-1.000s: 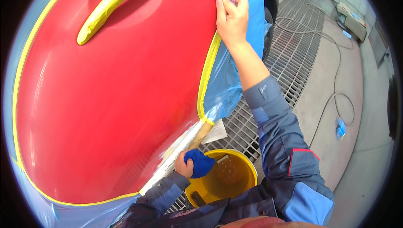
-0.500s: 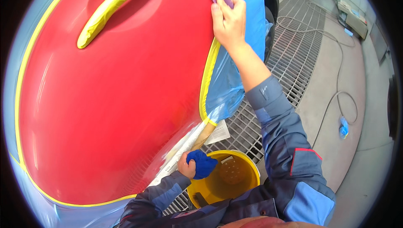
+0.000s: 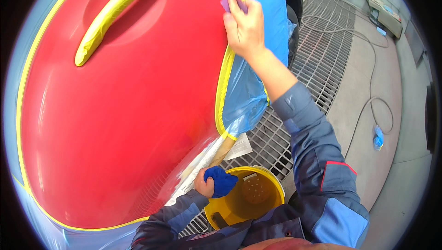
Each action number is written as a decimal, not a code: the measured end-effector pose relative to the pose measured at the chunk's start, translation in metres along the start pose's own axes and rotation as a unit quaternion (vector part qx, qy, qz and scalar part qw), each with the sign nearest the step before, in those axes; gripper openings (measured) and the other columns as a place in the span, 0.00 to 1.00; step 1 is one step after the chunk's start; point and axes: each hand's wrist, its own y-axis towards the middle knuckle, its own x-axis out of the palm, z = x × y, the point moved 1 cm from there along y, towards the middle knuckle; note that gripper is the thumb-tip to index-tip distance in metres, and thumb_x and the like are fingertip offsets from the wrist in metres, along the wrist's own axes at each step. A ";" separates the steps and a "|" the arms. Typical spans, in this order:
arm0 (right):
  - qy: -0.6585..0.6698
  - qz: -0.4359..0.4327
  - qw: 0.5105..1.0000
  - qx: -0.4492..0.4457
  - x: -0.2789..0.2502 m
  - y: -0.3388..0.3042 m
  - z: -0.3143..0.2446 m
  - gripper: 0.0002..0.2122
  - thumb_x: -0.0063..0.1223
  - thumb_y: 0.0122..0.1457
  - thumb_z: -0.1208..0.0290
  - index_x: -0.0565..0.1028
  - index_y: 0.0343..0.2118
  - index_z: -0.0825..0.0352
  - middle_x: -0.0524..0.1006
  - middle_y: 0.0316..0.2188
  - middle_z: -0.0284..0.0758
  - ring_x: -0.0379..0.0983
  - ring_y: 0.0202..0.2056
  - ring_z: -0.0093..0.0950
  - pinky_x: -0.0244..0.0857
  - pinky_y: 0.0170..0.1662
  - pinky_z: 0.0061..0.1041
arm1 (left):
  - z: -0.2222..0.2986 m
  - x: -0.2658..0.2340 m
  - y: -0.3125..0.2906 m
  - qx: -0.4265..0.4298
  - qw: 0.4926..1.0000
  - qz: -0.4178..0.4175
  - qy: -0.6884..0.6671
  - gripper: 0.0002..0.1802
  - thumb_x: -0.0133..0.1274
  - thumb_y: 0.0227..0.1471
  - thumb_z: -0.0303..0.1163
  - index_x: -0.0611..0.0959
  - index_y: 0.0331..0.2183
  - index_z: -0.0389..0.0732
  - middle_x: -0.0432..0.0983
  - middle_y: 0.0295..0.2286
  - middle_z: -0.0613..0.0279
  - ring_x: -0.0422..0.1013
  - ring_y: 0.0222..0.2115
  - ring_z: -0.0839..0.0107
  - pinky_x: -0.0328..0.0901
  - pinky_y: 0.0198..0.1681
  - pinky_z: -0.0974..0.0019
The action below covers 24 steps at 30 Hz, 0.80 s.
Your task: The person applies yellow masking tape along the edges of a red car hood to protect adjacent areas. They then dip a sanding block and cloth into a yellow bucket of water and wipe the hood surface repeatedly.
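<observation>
A red car door panel [image 3: 138,126] fills the left and middle of the head view, bordered by yellow masking tape [image 3: 221,89]. Near its upper right edge, my right hand [image 3: 246,27] presses a thin purple pad [image 3: 225,4] to the paint; its exact kind I cannot make out. Low in front of me, my left hand [image 3: 202,184] grips a bunched blue cloth [image 3: 221,181] over the rim of a yellow bucket [image 3: 276,190]. Yellow covering wraps the door handle [image 3: 106,17]. Blue plastic film [image 3: 264,24] lies beyond the tape, beside my right wrist.
Under the bucket and along the car runs a metal floor grating [image 3: 322,52]. A grey hose [image 3: 371,80] snakes over the floor at right, a blue-wrapped piece [image 3: 378,138] at its end. A printed sheet [image 3: 240,147] lies by the bucket. A dark wheel [image 3: 294,11] stands behind the film.
My right hand has slid slightly left and down along the panel edge with the purple pad. The left hand still holds the blue cloth in nearly the same place.
</observation>
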 end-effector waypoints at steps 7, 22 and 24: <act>0.029 0.002 0.999 -0.029 -0.008 0.000 -0.013 0.18 0.56 0.57 0.67 0.78 0.50 0.68 0.70 0.39 0.47 0.68 0.41 0.43 0.64 0.44 0.40 | -0.002 -0.001 0.001 0.007 1.000 -0.005 0.009 0.18 0.48 0.49 0.28 0.79 0.43 0.37 0.80 0.35 0.44 0.77 0.38 0.46 0.71 0.45 0.54; 0.017 0.022 1.000 -0.011 -0.001 -0.007 -0.017 0.19 0.53 0.60 0.64 0.77 0.50 0.70 0.69 0.40 0.46 0.67 0.44 0.43 0.61 0.48 0.40 | -0.001 -0.001 0.001 0.003 1.000 -0.002 -0.003 0.18 0.48 0.49 0.29 0.80 0.43 0.37 0.79 0.35 0.44 0.76 0.38 0.46 0.70 0.44 0.54; -0.023 -0.011 0.999 0.028 0.000 -0.006 -0.016 0.19 0.54 0.60 0.64 0.77 0.51 0.70 0.69 0.41 0.45 0.67 0.44 0.43 0.61 0.48 0.40 | -0.001 -0.001 0.001 0.003 1.000 -0.007 0.004 0.18 0.47 0.49 0.28 0.79 0.43 0.37 0.79 0.36 0.43 0.76 0.38 0.46 0.70 0.45 0.54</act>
